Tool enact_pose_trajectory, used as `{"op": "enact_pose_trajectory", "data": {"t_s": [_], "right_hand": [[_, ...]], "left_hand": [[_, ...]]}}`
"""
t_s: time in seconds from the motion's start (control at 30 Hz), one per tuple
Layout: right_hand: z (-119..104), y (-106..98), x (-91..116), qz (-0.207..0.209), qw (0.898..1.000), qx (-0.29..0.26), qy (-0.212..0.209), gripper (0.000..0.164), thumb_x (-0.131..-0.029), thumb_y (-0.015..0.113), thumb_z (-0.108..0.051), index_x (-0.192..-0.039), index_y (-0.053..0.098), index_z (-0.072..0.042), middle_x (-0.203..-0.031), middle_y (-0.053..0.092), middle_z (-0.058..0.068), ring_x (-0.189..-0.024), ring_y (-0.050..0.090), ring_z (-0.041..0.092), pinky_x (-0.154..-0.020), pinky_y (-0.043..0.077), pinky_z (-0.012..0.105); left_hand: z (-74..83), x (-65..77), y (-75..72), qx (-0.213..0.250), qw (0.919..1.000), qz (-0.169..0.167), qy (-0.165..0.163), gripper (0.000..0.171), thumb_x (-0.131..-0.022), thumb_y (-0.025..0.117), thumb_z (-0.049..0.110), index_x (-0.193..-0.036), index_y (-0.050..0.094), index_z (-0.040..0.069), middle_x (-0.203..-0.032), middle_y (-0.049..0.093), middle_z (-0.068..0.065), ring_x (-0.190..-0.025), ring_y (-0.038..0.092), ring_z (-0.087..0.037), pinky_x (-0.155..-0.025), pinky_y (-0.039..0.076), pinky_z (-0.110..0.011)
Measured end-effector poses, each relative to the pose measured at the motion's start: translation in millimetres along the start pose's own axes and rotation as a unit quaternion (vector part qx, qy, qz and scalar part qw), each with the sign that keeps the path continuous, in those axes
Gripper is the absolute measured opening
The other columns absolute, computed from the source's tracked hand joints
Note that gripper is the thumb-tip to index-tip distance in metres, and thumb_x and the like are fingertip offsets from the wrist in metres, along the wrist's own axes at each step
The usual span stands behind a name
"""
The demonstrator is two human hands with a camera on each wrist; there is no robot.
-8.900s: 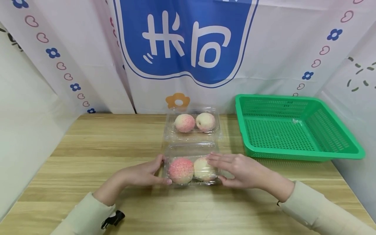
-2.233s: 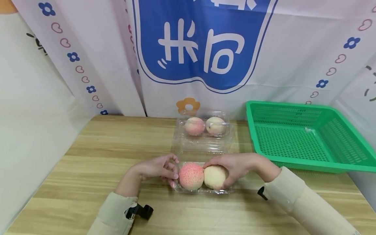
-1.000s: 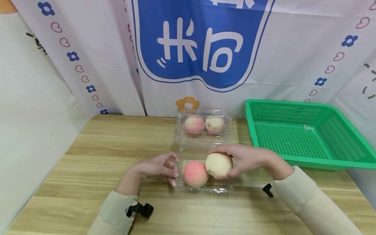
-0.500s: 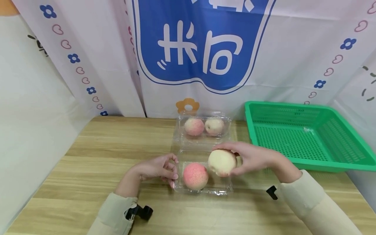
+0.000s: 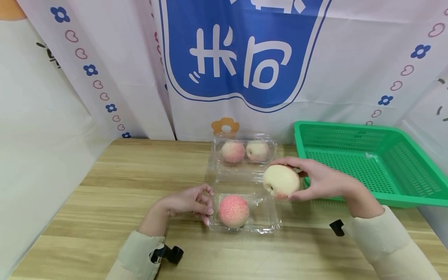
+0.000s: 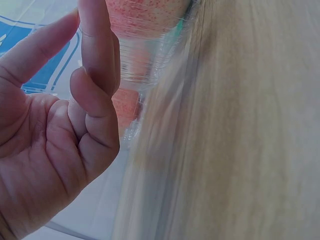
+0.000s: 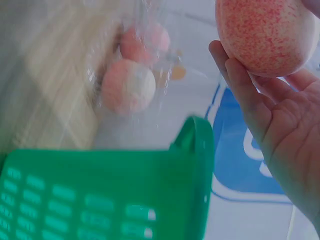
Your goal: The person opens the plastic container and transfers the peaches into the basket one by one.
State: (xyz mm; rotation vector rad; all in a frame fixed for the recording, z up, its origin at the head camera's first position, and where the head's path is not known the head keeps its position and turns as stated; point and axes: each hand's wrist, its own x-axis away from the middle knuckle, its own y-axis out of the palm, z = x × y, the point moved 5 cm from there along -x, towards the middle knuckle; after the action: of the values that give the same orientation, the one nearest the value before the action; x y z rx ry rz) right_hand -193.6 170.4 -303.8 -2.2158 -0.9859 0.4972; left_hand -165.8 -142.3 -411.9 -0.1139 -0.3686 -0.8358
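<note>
1. Fingers of the right hand grip a cream-and-pink peach, held up over the bench, toward its right back corner.
2. Bent fingers of the left hand are at the left rim of the front clear container; whether they pinch it, I cannot tell.
3. One pinker peach lies in that container's left half.
4. Near the bench's back edge, a rear clear container holds two peaches side by side.
5. At the right back corner sits a green basket.
6. Behind the back edge hangs a white cloth; its blue panel bears large, stylised white characters I cannot read surely, the upper ones cut off.
</note>
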Motion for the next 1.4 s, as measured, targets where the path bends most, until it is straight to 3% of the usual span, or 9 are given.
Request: {"op": "enact_pose_trajectory", "data": {"t_s": [0.33, 0.67, 0.97, 1.4], "right_hand": [[4.3, -26.7, 20.5, 0.066, 0.996, 0.059, -0.001, 0.075, -0.077, 0.085, -0.016, -0.143, 0.049, -0.015, -0.131, 0.059, 0.003, -0.107, 0.056, 0.002, -0.079, 0.056, 0.028], [19.8, -44.6, 42.5, 0.138, 0.989, 0.046, 0.003, 0.077, -0.077, 0.081, 0.000, -0.145, 0.047, -0.010, -0.130, 0.053, -0.018, -0.106, 0.055, 0.000, -0.081, 0.053, 0.017], [40.6, -60.3, 59.2, 0.192, 0.979, 0.031, 0.057, 0.075, -0.079, 0.078, 0.005, -0.145, 0.047, -0.011, -0.133, 0.052, -0.016, -0.100, 0.058, 0.004, -0.082, 0.050, 0.010], [70.3, -69.7, 84.6, 0.213, 0.971, 0.024, 0.108, 0.075, -0.080, 0.077, 0.005, -0.146, 0.045, -0.011, -0.130, 0.050, -0.017, -0.098, 0.055, 0.003, -0.078, 0.050, 0.009]], "left_hand": [[2.4, 0.1, 0.8, 0.002, 0.9999, -0.006, 0.010, 0.051, -0.094, 0.063, 0.002, -0.128, 0.025, -0.006, -0.082, 0.065, -0.002, -0.071, 0.072, -0.015, -0.065, 0.052, -0.026], [1.9, -0.7, 0.8, 0.007, 0.9998, -0.011, 0.012, 0.052, -0.093, 0.063, 0.002, -0.127, 0.025, -0.005, -0.081, 0.066, -0.001, -0.070, 0.072, -0.014, -0.064, 0.051, -0.024], [2.3, 1.1, 0.8, 0.008, 0.9999, -0.009, 0.012, 0.053, -0.093, 0.064, 0.002, -0.128, 0.025, -0.006, -0.081, 0.066, -0.002, -0.071, 0.072, -0.015, -0.066, 0.054, -0.026], [1.1, 1.2, 2.2, 0.010, 0.9999, -0.009, 0.009, 0.050, -0.093, 0.063, 0.002, -0.126, 0.026, -0.005, -0.081, 0.065, -0.001, -0.070, 0.072, -0.014, -0.064, 0.051, -0.025]]}}
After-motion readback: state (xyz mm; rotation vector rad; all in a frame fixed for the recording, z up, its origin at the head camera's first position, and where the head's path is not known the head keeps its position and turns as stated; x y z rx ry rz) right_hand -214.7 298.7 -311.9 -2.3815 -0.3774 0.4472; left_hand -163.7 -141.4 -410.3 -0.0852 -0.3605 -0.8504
